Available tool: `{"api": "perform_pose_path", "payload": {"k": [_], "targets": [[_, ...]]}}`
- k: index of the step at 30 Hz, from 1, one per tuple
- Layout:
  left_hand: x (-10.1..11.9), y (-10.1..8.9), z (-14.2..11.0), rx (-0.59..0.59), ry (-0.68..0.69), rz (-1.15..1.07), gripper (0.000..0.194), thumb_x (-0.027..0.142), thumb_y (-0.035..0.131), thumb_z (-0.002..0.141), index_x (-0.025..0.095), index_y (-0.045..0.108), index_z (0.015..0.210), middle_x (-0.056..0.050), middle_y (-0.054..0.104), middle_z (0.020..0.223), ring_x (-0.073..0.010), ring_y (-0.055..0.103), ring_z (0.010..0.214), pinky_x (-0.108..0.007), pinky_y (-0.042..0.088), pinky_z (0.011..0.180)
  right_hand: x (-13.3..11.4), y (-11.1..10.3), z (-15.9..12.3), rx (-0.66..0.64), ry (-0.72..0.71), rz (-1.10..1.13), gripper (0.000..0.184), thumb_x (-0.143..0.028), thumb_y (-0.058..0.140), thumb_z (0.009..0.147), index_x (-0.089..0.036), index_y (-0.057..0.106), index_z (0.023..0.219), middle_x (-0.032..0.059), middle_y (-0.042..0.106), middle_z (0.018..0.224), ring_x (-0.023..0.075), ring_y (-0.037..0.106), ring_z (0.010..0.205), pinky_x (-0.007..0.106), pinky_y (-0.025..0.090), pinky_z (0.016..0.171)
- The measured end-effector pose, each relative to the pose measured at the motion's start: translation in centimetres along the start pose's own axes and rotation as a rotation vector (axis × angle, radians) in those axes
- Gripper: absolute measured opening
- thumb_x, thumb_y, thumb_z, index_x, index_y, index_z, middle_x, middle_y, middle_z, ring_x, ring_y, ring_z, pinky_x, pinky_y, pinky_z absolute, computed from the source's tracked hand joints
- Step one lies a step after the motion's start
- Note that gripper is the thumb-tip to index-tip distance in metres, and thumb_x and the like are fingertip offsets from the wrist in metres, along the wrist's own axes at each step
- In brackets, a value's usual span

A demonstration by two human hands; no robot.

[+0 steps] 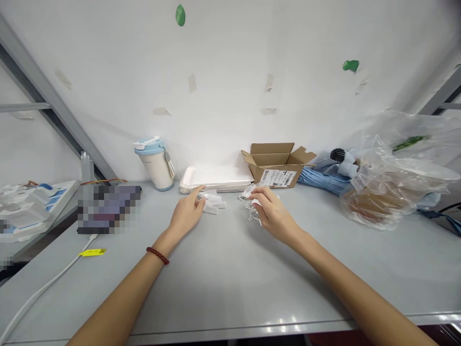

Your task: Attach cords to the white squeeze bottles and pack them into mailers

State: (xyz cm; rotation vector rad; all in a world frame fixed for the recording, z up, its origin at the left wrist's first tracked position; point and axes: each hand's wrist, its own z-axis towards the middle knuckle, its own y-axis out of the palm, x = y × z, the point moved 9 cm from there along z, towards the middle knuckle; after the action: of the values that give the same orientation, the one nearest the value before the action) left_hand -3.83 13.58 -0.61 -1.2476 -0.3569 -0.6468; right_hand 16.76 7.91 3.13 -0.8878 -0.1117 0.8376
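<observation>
At mid-frame, the left hand (187,210) and right hand (271,211), apart, met small translucent white plastic pieces (213,199), their grip unclear.

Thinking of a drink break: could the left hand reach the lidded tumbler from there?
Probably yes: only gray tabletop shows between the left hand and the lidded tumbler, though that hand seems busy with translucent white pieces.

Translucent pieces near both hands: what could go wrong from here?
The thin white strands by the right hand look jumbled and could tangle.
The small translucent pieces at the left hand might scatter if nudged.
The open cardboard box stands close beyond the right hand and might get bumped.
</observation>
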Motion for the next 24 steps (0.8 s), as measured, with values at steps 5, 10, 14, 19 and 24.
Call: {"api": "perform_pose_path", "payload": {"k": [5, 10, 14, 19, 24], "targets": [[0.7, 1.5, -0.5, -0.099, 0.061, 0.095, 0.044, 0.036, 0.039, 0.086, 0.022, 0.057, 0.123, -0.003, 0.062, 0.065, -0.0216, 0.054, 0.061, -0.028, 0.034, 0.060, 0.2, 0.0, 0.0, -0.001, 0.001, -0.011, 0.020, -0.011, 0.035, 0.089, -0.019, 0.049, 0.101, 0.0135, 0.053, 0.104, 0.0210, 0.053, 0.091, 0.037, 0.049, 0.075], [0.6, 1.5, -0.6, -0.115, 0.031, 0.189, 0.043, 0.032, 0.036, 0.087, 0.024, 0.058, 0.123, -0.004, 0.066, 0.069, -0.0221, 0.058, 0.064, -0.028, 0.036, 0.059, 0.7, -0.3, 0.1, 0.018, 0.021, -0.025, 0.020, -0.010, 0.036, 0.088, -0.018, 0.050, 0.099, 0.0129, 0.053, 0.104, 0.0218, 0.055, 0.093, 0.038, 0.049, 0.075], [0.7, 1.1, -0.6, -0.099, 0.012, 0.240, 0.042, 0.028, 0.037, 0.086, 0.026, 0.059, 0.121, -0.003, 0.067, 0.071, -0.0215, 0.059, 0.064, -0.028, 0.036, 0.058, 2.0, -0.7, 0.0, 0.058, 0.081, -0.055, 0.019, -0.010, 0.037, 0.087, -0.018, 0.051, 0.096, 0.0122, 0.054, 0.103, 0.0227, 0.056, 0.094, 0.039, 0.049, 0.077], [0.4, 0.9, -0.5, -0.077, -0.025, 0.223, 0.039, 0.023, 0.039, 0.083, 0.024, 0.066, 0.111, -0.004, 0.070, 0.075, -0.0212, 0.060, 0.066, -0.028, 0.037, 0.060, 3.8, -1.1, -0.1, 0.094, 0.165, -0.096, 0.018, -0.010, 0.039, 0.085, -0.019, 0.052, 0.093, 0.0110, 0.055, 0.100, 0.0227, 0.057, 0.091, 0.038, 0.048, 0.076], [0.6, 0.6, -0.5, -0.038, -0.036, 0.194, 0.039, 0.025, 0.040, 0.083, 0.021, 0.066, 0.112, -0.004, 0.070, 0.074, -0.0210, 0.059, 0.066, -0.028, 0.037, 0.059, 5.6, -0.7, -0.3, 0.031, 0.278, -0.120, 0.018, -0.009, 0.040, 0.082, -0.017, 0.055, 0.089, 0.0101, 0.059, 0.093, 0.0228, 0.057, 0.088, 0.035, 0.046, 0.073]]}}
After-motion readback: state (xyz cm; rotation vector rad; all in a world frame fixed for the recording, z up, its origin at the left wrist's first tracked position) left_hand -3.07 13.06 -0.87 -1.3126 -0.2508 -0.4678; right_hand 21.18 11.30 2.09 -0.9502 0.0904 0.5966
